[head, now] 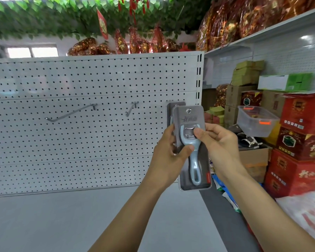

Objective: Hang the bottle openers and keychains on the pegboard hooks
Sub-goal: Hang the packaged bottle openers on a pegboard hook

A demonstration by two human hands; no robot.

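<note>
Gripping, left hand (168, 153): thumb and curled fingers pinch the left edge of the grey carded pack with a pale blue bottle opener (192, 148).
Right hand (217, 140): thumb presses the opener's metal head, fingers curled behind the card's right edge.
Pack look: tall grey backing card under clear blister, hang hole at 12 o'clock, opener upright with looped handle at 6 o'clock, red tab at 5 o'clock.
Pack place: held against the right end of the white perforated pegboard (91, 135).
Behind it: a second grey card (171, 106) peeks out at 11 o'clock; its hook is hidden.
Bare hooks: long metal hook (71, 111) and short metal hook (130, 110), both at 9 o'clock.
Unclear: card lettering unreadable.
</note>
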